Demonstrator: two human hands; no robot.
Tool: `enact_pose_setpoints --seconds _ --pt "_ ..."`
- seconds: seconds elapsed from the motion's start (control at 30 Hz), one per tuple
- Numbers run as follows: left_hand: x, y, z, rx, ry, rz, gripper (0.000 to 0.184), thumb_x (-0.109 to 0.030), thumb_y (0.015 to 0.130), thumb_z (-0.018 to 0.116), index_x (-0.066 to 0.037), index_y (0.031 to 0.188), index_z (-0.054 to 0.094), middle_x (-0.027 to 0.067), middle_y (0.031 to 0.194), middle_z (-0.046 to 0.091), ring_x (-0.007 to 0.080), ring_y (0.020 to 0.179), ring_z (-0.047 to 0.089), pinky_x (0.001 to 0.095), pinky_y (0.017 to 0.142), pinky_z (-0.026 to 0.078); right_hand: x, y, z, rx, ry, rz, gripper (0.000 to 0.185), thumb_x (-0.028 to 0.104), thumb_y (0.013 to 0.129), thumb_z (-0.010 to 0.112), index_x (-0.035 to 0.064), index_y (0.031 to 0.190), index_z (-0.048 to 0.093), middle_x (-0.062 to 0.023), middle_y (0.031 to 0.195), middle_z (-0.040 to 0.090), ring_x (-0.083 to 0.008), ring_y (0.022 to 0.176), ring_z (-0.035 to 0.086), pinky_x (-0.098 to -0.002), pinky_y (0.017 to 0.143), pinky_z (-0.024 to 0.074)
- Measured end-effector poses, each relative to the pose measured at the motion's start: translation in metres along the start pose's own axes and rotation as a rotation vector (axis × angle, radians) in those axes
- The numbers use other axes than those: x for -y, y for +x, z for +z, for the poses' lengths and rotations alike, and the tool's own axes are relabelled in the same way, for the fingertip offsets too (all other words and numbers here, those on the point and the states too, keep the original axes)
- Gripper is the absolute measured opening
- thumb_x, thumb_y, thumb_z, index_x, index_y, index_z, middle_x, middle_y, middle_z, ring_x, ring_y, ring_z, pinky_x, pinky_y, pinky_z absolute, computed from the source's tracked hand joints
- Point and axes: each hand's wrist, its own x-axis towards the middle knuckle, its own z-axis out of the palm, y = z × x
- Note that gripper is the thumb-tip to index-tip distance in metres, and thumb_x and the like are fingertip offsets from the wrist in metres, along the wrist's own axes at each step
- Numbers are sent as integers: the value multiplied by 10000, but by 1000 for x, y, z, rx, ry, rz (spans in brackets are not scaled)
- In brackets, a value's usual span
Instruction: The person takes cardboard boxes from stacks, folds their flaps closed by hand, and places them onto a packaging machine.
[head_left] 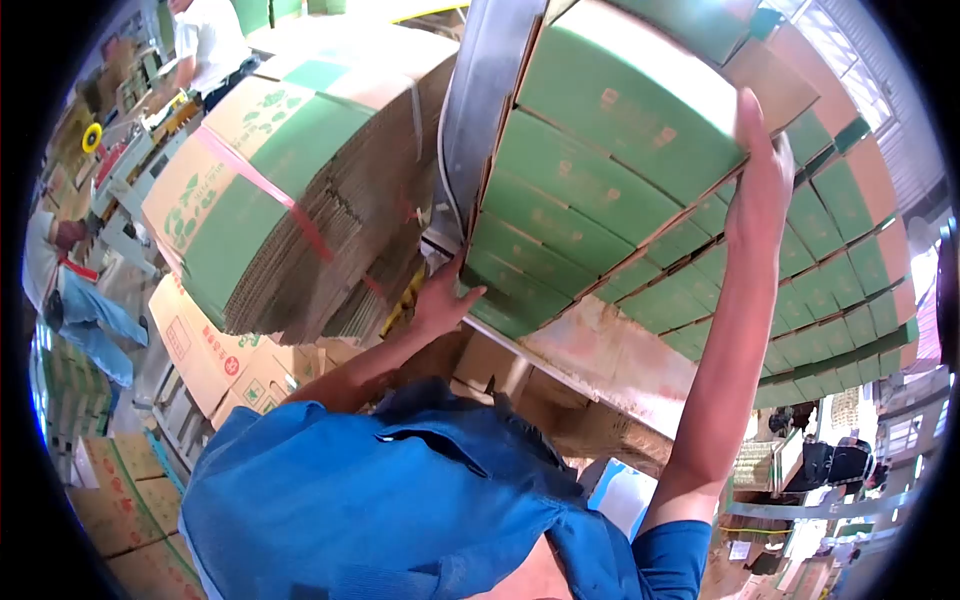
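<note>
Position: the green stack (570, 170) stands between the two hands. It lies above and to the right of the left hand (440, 305) and to the left of the right hand (762, 185), as the head view shows it. Its long axis, so far as the wide view allows judgement, rises from beside the left fingers (469, 297) and leans rightward toward the level of the right fingers (749, 112). The left hand is nearer the low end; the right hand is nearer the upper end, at the outer edge of a large box.

Left fingers: spread wide, thumb apart and directed toward the low edge of the stack, closed around nothing. Firm contact cannot be confirmed.

Right fingers: extended, not curled, laid along the box's outer edge, apparently touching. Whether they bear any weight cannot be told.

Surroundings: a grey post (487, 100) rises above the left fingers, alongside the stack. The flat-carton bundle (222, 265), bound with a pink strap (265, 185), lies left of them, beyond the post. A second stack (815, 290) of green boxes stands right of the right fingers.
</note>
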Motion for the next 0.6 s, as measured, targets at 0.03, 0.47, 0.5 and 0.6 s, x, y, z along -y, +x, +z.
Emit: enact_pose_setpoints --seconds 0.03,0.47,0.5,0.6 --pt "1 1 5 5 -8 -19 722 -257 835 764 -40 1446 446 246 1234 641 399 1104 643 435 927 525 -1 6 6 -24 -112 -36 764 467 869 717 -72 1372 517 -165 1313 597 -268 1236 526 -379 1068 375" --pt "31 22 25 170 -659 -537 583 -466 1045 439 -40 1433 529 73 1414 568 186 1291 506 324 1113 347 -31 32 -27 -177 51 156 415 226 947 655 -61 1246 646 -107 1224 665 -186 1123 624 -303 988 458" --pt "44 29 36 214 -721 -645 633 -504 1048 412 -40 1475 471 77 1470 509 194 1328 459 323 1131 317 -31 29 -29 -181 45 165 415 226 947 655 -61 1246 646 -107 1224 665 -186 1123 624 -303 988 458" --pt "58 41 58 229 -782 -750 684 -533 1048 402 -34 1515 414 81 1523 451 203 1361 417 319 1145 291 -35 25 -35 -191 14 130 414 202 910 692 -72 1212 624 -110 1162 668 -195 1019 643 -314 899 488"
